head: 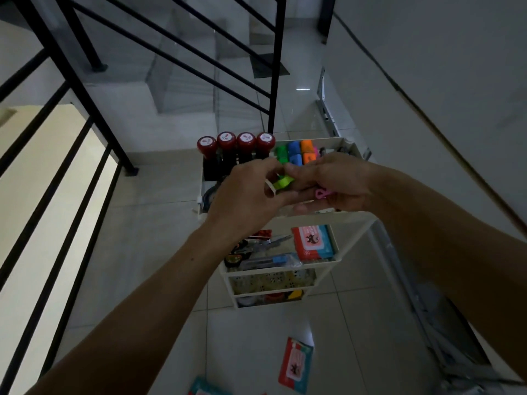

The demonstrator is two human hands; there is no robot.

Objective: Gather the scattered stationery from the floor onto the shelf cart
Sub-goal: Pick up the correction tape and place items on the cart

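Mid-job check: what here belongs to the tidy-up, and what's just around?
Job: green clip in left hand; pink clip in right hand; red packet on floor; shelf cart.
Around: stair railing; stairs.

"TOP" on red stamp caps (226,139)
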